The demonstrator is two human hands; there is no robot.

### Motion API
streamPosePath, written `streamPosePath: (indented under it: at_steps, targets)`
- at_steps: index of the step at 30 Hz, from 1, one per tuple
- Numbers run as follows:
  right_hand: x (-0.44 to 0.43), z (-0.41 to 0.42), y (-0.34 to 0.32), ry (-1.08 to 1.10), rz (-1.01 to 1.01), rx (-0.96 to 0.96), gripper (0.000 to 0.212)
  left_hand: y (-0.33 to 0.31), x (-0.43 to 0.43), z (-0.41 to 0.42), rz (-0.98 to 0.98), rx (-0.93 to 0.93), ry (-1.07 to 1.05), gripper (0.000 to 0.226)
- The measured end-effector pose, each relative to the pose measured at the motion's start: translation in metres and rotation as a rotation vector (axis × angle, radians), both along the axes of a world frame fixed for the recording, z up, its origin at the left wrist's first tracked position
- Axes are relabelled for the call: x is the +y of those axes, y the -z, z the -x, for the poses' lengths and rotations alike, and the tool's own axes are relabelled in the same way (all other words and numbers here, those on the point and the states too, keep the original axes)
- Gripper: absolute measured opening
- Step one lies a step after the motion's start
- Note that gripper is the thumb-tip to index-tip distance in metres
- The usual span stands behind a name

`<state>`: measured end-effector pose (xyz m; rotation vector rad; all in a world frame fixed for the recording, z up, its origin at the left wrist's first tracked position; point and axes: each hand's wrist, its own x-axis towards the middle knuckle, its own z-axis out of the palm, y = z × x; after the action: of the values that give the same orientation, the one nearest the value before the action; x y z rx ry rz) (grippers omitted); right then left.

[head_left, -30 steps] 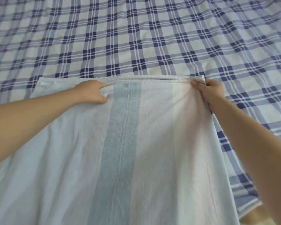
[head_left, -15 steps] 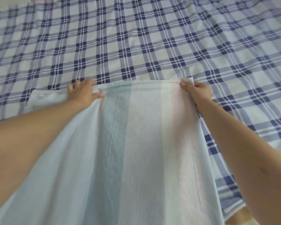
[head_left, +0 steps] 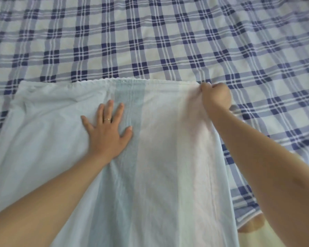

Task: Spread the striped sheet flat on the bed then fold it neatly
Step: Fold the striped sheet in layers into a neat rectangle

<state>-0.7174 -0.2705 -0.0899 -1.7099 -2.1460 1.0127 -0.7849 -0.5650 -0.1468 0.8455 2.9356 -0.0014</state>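
pressing down flat, the left hand [head_left: 106, 134] lies on the striped sheet [head_left: 168, 166] with its palm on the cloth. its fingers [head_left: 111, 106] are straight and spread wide apart, so it holds nothing and only pushes on the sheet. a thin ring [head_left: 107, 119] sits on one finger. the right hand [head_left: 215, 97] is closed tight, with its fingers curled in, and it pinches the far right corner of the sheet, which bunches up a little there. counting things, there are two hands, one striped sheet, one ring and one bed [head_left: 150, 41] with a blue and white checked cover. the sheet has wide stripes of pale blue, darker blue-green, white and soft pink that run away from the person. it lies on top of the checked cover, from its far edge near the middle of the view down to the bottom. that far edge runs from side to side. the left hand rests a little below that edge, half on the darker stripe. the far left corner of the sheet is a bit wrinkled and lies well apart from the left hand.
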Motion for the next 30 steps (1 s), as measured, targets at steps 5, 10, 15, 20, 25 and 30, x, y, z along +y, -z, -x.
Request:
streamPosePath:
  at_steps: [5, 10, 15, 20, 25, 30]
  targets:
    - [-0.123, 0.024, -0.013, -0.316, -0.385, 0.109, 0.070, -0.006, 0.005, -0.003, 0.051, -0.029, -0.006, 0.072]
    - [-0.229, 0.027, 0.036, -0.611, -0.244, -0.069, 0.056, -0.023, -0.028, 0.051, -0.032, -0.150, 0.294, 0.063]
    - [-0.234, 0.036, 0.056, -0.555, -0.382, -0.138, 0.057, -0.037, -0.140, 0.123, -0.286, 0.037, 0.031, 0.052]
    - [-0.236, 0.037, 0.055, -0.542, -0.407, -0.175, 0.058, -0.051, -0.190, 0.143, -0.521, -0.298, -0.567, 0.058]
    - [-0.237, 0.041, 0.054, -0.529, -0.438, -0.203, 0.059, -0.051, -0.181, 0.161, -0.533, -0.344, -0.614, 0.078]
    - [-0.240, 0.045, 0.053, -0.525, -0.458, -0.216, 0.061, -0.056, -0.165, 0.174, -0.625, -0.161, -0.532, 0.071]
